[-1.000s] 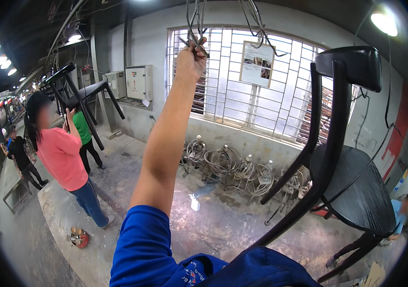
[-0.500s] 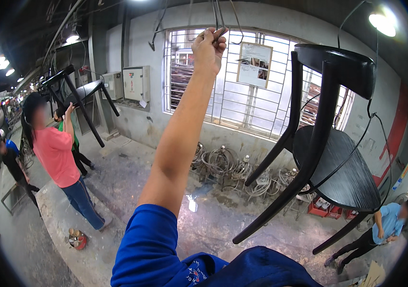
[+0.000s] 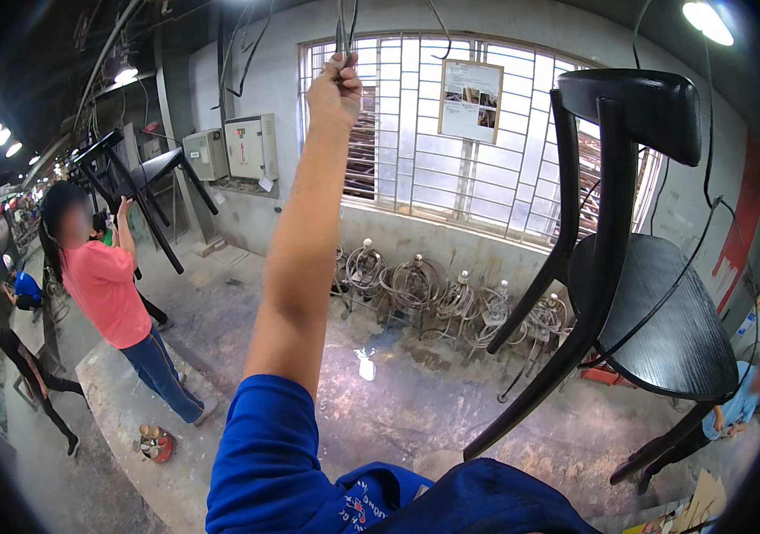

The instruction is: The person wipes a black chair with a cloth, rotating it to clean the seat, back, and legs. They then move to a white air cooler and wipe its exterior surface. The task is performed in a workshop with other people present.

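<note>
My left arm, in a blue sleeve, reaches high ahead of me. My left hand point(image 3: 335, 93) is closed around the lower ends of thin hanging wires point(image 3: 341, 22), in front of the barred window point(image 3: 406, 133); its fingers partly hide how they are gripped. To the right, a black wooden chair point(image 3: 665, 311) with a curved backrest hangs tilted in the air, a thin dark cable point(image 3: 678, 283) running across its seat. My hand is well apart from this chair. My right hand is out of the picture.
On the left, a person in a pink shirt point(image 3: 104, 285) touches another hanging chair point(image 3: 157, 169). A red pot point(image 3: 157, 447) stands on the floor near them. Pumps with coiled hoses point(image 3: 420, 285) line the wall. A person in light blue point(image 3: 727, 414) stands partly behind the near chair.
My left hand and the held wires have moved left in the view. The near chair appears slightly farther right and turned. At far left, a person in black has stepped nearer.
</note>
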The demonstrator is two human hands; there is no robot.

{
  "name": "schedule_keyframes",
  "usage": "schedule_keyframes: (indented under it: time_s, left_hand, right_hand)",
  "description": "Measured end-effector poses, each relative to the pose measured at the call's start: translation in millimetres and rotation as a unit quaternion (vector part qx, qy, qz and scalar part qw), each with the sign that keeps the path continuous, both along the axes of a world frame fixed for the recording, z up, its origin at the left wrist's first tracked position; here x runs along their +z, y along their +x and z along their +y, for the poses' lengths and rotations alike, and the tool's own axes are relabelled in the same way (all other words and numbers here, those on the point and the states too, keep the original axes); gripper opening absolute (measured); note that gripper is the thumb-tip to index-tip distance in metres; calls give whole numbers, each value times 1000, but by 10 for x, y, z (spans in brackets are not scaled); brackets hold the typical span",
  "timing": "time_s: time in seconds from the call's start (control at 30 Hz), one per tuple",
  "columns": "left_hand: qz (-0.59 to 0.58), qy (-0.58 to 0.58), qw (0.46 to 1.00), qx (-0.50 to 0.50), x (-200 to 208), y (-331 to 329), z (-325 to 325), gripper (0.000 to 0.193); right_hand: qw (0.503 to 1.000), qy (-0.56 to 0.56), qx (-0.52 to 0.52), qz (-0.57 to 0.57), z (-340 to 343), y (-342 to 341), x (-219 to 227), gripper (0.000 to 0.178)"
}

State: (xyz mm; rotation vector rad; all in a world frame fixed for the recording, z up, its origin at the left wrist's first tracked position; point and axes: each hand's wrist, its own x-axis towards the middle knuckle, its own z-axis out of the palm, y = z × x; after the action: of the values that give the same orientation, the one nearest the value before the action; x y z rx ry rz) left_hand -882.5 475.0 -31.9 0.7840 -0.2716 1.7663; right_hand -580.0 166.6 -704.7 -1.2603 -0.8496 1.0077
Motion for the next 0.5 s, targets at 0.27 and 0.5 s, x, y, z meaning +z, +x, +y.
schedule_keyframes:
  time_s: [0.27,0.5]
  left_hand:
    - [0,-3,1000,-6,35,-209,83,19]
    - [165,-55,957,232,-14,-262,75,32]
  right_hand:
    - [996,-48,23,-75,21,16,394,16]
    - [990,-20,89,-103,-131,-74,901,33]
